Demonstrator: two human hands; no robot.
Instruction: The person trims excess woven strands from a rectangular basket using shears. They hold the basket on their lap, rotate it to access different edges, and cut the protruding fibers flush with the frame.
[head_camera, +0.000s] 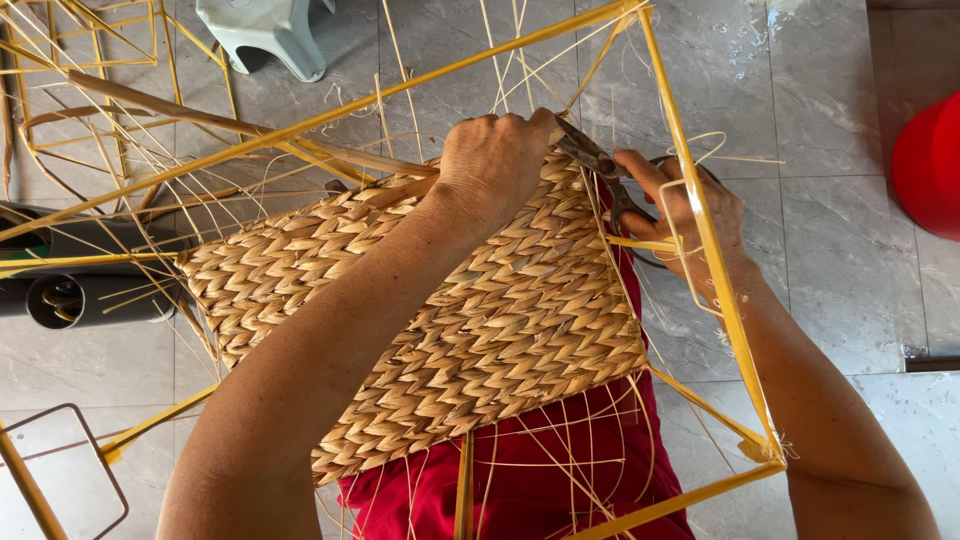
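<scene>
While our left hand (497, 157) clamps down on the far edge of the woven panel (420, 310), our right hand (680, 205) is closed around the handles of the scissors (600, 172), whose blades point at that same edge just beside the left fingers. The panel lies across our lap inside the yellow frame (700, 230), its braided straw filling one face. We judge that face largely woven, with loose strands (560, 450) hanging below and the frame's other sides bare; a second frame (90, 60) rests on the floor (830, 120).
</scene>
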